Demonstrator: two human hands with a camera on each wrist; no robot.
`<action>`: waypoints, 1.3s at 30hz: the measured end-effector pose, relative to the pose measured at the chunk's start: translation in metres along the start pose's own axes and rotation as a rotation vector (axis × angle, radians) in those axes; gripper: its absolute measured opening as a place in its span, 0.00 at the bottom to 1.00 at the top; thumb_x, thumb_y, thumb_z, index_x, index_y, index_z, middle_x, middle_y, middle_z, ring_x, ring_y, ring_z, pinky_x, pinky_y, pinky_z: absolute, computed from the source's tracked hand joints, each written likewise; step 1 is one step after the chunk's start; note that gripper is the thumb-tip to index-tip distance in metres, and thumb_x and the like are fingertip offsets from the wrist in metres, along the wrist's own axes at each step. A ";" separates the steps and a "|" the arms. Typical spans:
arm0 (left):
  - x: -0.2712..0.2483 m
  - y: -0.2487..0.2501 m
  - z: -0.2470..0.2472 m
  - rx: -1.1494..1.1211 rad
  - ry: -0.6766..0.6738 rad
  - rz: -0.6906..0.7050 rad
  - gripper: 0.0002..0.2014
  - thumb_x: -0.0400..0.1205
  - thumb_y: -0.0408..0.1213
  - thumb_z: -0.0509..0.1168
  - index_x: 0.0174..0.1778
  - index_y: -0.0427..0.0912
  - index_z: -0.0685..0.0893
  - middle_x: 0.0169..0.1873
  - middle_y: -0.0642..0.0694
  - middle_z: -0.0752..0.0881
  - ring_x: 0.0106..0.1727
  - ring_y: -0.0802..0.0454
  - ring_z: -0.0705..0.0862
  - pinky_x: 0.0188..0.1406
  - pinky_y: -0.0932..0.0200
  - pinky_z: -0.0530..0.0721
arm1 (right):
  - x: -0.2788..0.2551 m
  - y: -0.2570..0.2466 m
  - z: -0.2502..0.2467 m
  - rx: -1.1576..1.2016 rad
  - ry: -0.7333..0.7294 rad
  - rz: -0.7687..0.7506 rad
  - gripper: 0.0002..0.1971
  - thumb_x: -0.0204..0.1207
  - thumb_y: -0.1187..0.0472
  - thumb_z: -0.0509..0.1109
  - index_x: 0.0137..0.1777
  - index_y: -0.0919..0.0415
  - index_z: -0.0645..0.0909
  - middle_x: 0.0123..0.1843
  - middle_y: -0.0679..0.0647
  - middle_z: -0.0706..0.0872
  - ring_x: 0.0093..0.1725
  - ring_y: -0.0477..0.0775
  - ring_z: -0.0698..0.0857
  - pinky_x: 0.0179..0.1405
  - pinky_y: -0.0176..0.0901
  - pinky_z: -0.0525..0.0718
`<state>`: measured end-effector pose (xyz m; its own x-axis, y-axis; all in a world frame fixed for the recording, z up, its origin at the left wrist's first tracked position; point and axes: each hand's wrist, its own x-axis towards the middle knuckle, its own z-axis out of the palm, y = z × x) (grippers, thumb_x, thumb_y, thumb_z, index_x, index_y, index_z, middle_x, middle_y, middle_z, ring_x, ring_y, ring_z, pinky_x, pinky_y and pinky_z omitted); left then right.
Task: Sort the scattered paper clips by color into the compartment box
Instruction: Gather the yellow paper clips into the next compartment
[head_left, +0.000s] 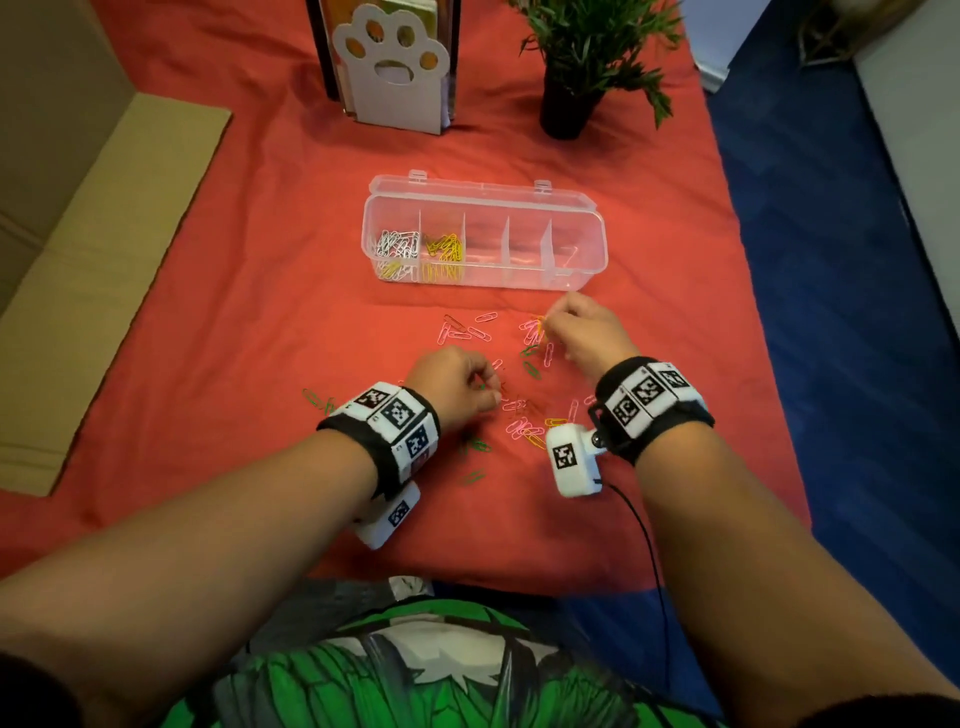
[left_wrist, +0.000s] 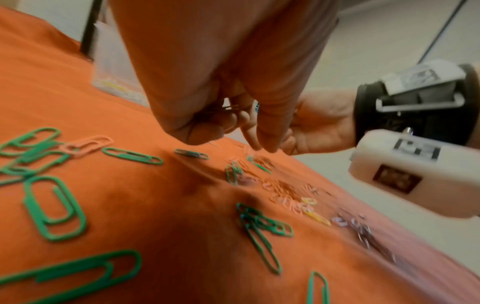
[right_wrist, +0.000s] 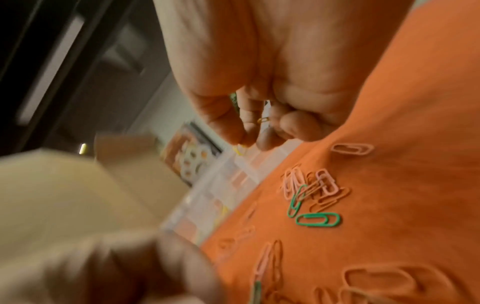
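Paper clips (head_left: 524, 410), pink, green and yellow wire loops, lie scattered on the red cloth (head_left: 260, 312) near the clear compartment box (head_left: 483, 234), which holds white and yellow clips. Right hand (head_left: 587, 332) pinches a yellow clip (right_wrist: 263, 120); left hand (head_left: 457, 379) is curled around dark clips (left_wrist: 228, 108).

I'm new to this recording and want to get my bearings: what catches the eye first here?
Pink, green and yellow paper clips lie scattered on the red cloth, with both hands over them: the right hand pinches a yellow clip, and the left hand is curled round some clips. Behind them stands the open clear compartment box, with white clips in its leftmost compartment and yellow clips in the next.
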<state>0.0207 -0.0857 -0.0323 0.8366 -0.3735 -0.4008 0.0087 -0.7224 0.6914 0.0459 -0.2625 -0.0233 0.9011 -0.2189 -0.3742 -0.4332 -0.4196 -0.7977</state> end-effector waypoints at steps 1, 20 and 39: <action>-0.002 0.003 0.004 0.097 -0.008 0.037 0.07 0.73 0.40 0.72 0.46 0.45 0.88 0.35 0.47 0.86 0.35 0.53 0.81 0.38 0.63 0.72 | -0.008 0.005 -0.005 0.165 0.025 0.046 0.13 0.68 0.69 0.63 0.27 0.53 0.72 0.25 0.50 0.75 0.20 0.42 0.71 0.23 0.39 0.65; -0.012 0.024 0.042 0.420 -0.139 0.325 0.13 0.77 0.40 0.66 0.57 0.49 0.86 0.50 0.40 0.82 0.56 0.43 0.81 0.55 0.57 0.73 | -0.080 0.067 -0.014 0.530 -0.020 0.276 0.12 0.78 0.75 0.58 0.41 0.60 0.78 0.32 0.53 0.75 0.28 0.46 0.73 0.19 0.29 0.73; -0.018 0.003 0.045 0.730 -0.190 0.355 0.16 0.79 0.44 0.64 0.55 0.36 0.81 0.55 0.38 0.81 0.60 0.37 0.79 0.63 0.47 0.77 | -0.089 0.056 0.021 -0.980 0.030 -0.228 0.13 0.73 0.71 0.59 0.56 0.69 0.76 0.58 0.64 0.76 0.59 0.67 0.77 0.57 0.54 0.77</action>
<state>-0.0189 -0.1072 -0.0503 0.6152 -0.6949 -0.3723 -0.6502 -0.7143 0.2590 -0.0584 -0.2478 -0.0445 0.9694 -0.0591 -0.2384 -0.0858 -0.9909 -0.1034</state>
